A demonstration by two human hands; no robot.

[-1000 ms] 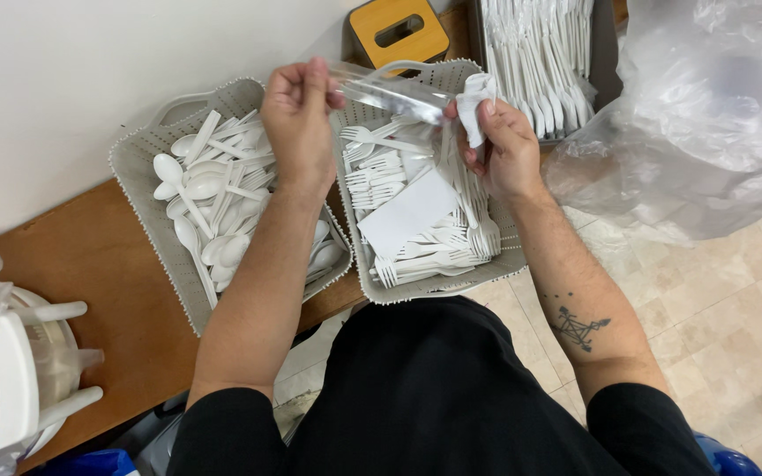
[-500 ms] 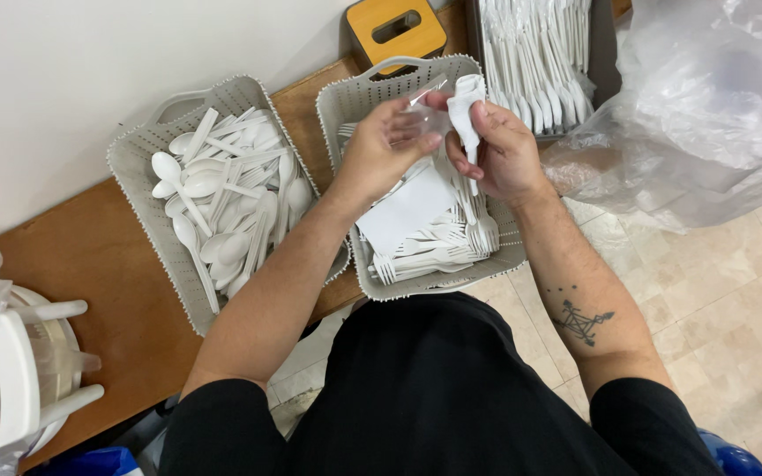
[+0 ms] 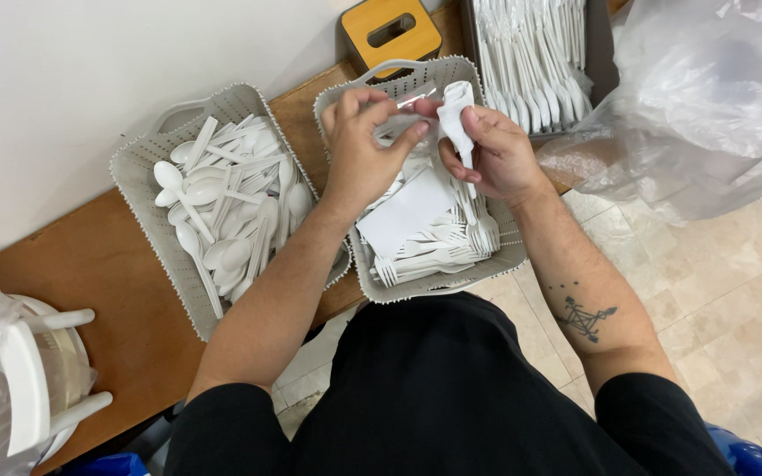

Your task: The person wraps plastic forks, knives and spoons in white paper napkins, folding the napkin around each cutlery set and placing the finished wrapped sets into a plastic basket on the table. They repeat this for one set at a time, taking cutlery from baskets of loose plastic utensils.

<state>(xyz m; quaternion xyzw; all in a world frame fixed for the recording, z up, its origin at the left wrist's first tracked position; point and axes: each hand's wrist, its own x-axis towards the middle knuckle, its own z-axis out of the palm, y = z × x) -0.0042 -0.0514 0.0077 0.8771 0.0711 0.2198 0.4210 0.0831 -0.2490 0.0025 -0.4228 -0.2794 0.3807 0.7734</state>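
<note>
Above the fork basket, left hand fingers pinching a clear wrapper, right hand fingers pinching white cutlery.

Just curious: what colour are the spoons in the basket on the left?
The spoons are plain white, in a grey basket; the head view shows them clearly.

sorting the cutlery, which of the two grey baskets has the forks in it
The grey basket under both hands holds forks and white napkins. The other basket, further left, holds only spoons.
</note>
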